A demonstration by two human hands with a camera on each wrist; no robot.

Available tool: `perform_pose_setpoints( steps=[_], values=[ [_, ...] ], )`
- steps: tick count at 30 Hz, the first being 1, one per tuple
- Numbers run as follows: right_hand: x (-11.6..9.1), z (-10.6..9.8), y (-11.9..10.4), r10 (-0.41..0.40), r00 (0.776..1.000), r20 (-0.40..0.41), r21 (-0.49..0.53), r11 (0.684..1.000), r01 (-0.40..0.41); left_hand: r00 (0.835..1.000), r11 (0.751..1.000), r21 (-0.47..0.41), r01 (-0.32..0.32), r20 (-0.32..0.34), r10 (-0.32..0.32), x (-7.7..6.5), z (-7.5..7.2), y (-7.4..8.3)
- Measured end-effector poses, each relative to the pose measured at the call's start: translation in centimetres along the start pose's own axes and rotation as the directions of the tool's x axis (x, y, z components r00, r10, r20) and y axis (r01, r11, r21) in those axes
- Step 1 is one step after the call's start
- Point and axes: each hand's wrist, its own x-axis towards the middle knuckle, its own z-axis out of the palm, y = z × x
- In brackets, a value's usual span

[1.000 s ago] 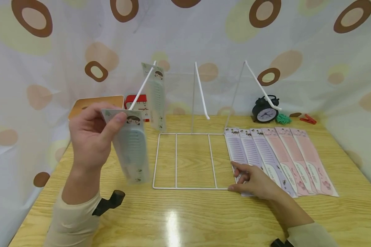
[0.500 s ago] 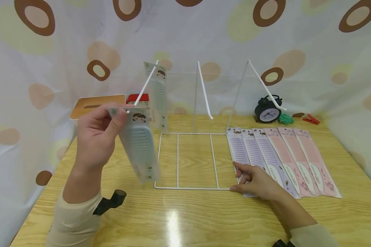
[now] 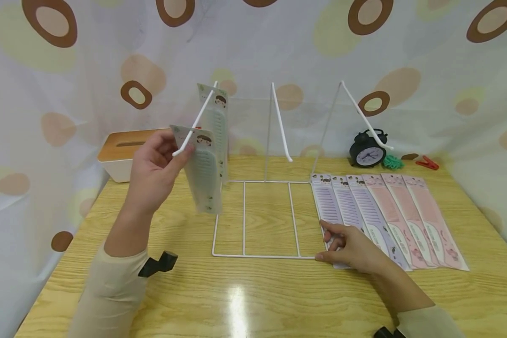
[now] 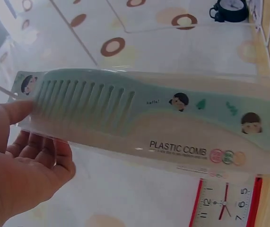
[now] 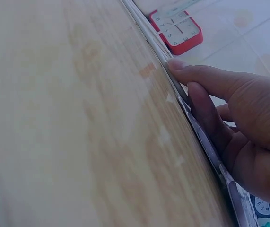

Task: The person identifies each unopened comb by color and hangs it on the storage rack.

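Note:
My left hand (image 3: 154, 162) pinches the top of a packaged pale green plastic comb (image 3: 206, 176) between thumb and fingers. The white left prong (image 3: 201, 110) of a wire display rack (image 3: 264, 257) passes through the card's top, its tip sticking out in front. Behind it, another green packaged comb (image 3: 214, 105) hangs near the prong's back end. In the left wrist view the held comb (image 4: 92, 101) stretches across, its lettering facing the camera. With thumb and index finger, my right hand (image 3: 352, 249) holds the front right corner of the rack's base, beside the packaged combs on the table.
Purple packaged combs (image 3: 326, 202) and pink ones (image 3: 426, 206) lie in a row at right. Behind stand a black alarm clock (image 3: 368, 152), green scrunchie-like bundle (image 3: 393, 162) and red clip (image 3: 427, 163). A wooden-lidded box (image 3: 116, 164) is back left; a red clock (image 4: 224, 203) shows in the left wrist view.
My left hand has moved back and to the right, sliding the comb from the prong's tip farther along it toward the hanging comb. My right hand stays at the rack's corner.

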Motion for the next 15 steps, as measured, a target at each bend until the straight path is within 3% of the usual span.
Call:
perform_pose_setpoints(
  steps=[6,10,15],
  values=[
    [0.0,0.0,0.1,-0.005,1.0,0.004,-0.008,1.0,0.005,0.994,0.989,0.102,0.11,-0.009,-0.11,0.8,0.3,-3.1],
    [0.0,0.0,0.0,-0.007,1.0,0.008,-0.003,1.0,0.007,0.991,0.982,0.142,0.127,-0.056,-0.12,1.0,0.8,-4.8],
    [0.0,0.0,0.1,-0.003,1.0,0.005,-0.006,1.0,0.003,0.989,0.983,0.13,0.13,-0.083,-0.12,1.1,1.3,-6.1]
  ],
)
